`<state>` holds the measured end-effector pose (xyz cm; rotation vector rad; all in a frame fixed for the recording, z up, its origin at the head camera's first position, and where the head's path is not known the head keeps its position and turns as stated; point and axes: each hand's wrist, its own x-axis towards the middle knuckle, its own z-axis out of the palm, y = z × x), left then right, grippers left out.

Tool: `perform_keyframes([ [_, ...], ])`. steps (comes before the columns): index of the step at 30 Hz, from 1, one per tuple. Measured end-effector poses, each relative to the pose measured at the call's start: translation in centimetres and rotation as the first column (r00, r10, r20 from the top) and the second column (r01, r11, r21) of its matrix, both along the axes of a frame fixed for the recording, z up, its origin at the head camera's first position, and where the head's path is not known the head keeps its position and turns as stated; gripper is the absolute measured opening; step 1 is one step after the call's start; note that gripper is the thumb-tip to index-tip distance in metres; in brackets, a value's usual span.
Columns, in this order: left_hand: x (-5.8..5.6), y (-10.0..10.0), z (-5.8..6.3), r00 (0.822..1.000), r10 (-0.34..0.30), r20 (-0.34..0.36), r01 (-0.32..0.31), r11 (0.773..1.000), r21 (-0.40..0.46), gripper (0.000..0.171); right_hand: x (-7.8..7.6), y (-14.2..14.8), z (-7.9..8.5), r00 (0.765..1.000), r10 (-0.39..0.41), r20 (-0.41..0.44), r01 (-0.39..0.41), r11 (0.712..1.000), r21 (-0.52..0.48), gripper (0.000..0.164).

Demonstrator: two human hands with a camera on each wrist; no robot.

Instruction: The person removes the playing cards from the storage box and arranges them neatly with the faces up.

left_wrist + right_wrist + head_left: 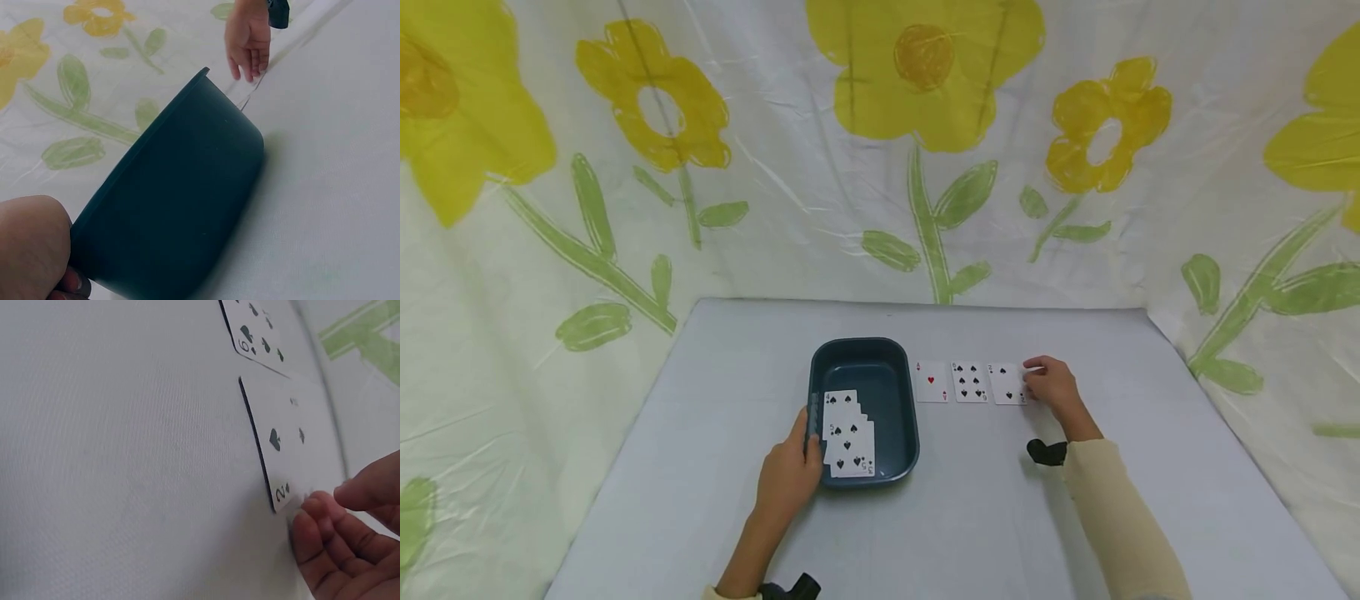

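Note:
My left hand point(788, 475) grips the left rim of a dark teal plastic basin point(898, 417), thumb and fingers on either side of its wall. The outer side of the basin point(169, 187) fills much of the left wrist view. Inside it lies an overlapping pile of playing cards point(850, 446), spades face up. On the table to its right, an ace of hearts point(931, 392), a six of spades point(970, 382) and a two of spades point(1006, 383) form a row. My right hand point(1054, 386) has its loosely bent fingertips right at the outer edge of the two of spades point(275, 439).
A white cloth covers the table point(970, 517). Behind it hangs a pale curtain point(790, 183) printed with yellow flowers and green leaves. Black wrist mounts point(1047, 452) stick out from both wrists.

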<state>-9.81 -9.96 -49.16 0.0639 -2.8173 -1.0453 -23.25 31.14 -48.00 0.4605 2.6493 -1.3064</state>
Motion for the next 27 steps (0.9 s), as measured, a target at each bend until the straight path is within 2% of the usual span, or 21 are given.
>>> perform_keyframes([
  [4, 0.0, -0.1, 0.0, 1.000, -0.001, 0.002, 0.001, 1.000, -0.004, 0.054, 0.2, 0.0, -0.1, 0.998, -0.022, -0.051, 0.020, 0.998, -0.054, 0.038],
  [6, 0.0, -0.1, 0.0, 1.000, 0.000, 0.001, 0.000, 1.000, -0.012, 0.054, 0.5, -0.5, 0.2, 0.996, -0.022, -0.081, 0.011, 0.990, -0.142, 0.039],
  [8, 0.0, -0.1, 0.1, 1.000, 0.003, 0.003, -0.003, 1.000, -0.016, 0.054, 0.8, -1.4, 0.8, 0.995, -0.017, -0.097, -0.010, 0.963, -0.269, 0.040],
  [10, 0.0, -0.1, 0.1, 1.000, 0.005, 0.007, -0.005, 1.000, -0.017, 0.054, 1.2, -2.7, 1.7, 0.994, 0.003, -0.108, -0.049, 0.906, -0.421, 0.043],
  [14, 0.0, 0.0, 0.2, 1.000, 0.005, 0.021, -0.005, 1.000, -0.014, 0.055, 2.0, -5.5, 3.8, 0.989, 0.106, -0.102, -0.147, 0.748, -0.647, 0.046],
  [17, 0.0, 0.1, 0.1, 1.000, 0.009, 0.026, -0.009, 1.000, -0.017, 0.055, 2.5, -8.0, 5.1, 0.968, 0.233, -0.093, -0.222, 0.628, -0.746, 0.047],
  [19, 0.0, 0.1, 0.1, 0.999, 0.014, 0.029, -0.013, 1.000, -0.022, 0.055, 2.9, -9.7, 5.6, 0.946, 0.313, -0.081, -0.256, 0.570, -0.781, 0.048],
  [22, -0.1, 0.1, 0.1, 0.999, 0.016, 0.030, -0.016, 1.000, -0.026, 0.055, 3.4, -12.3, 5.7, 0.908, 0.415, -0.054, -0.282, 0.514, -0.810, 0.052],
  [27, -0.1, 0.0, 0.2, 0.999, 0.016, 0.035, -0.015, 1.000, -0.026, 0.055, 4.3, -15.9, 5.0, 0.850, 0.527, -0.009, -0.299, 0.469, -0.831, 0.058],
])
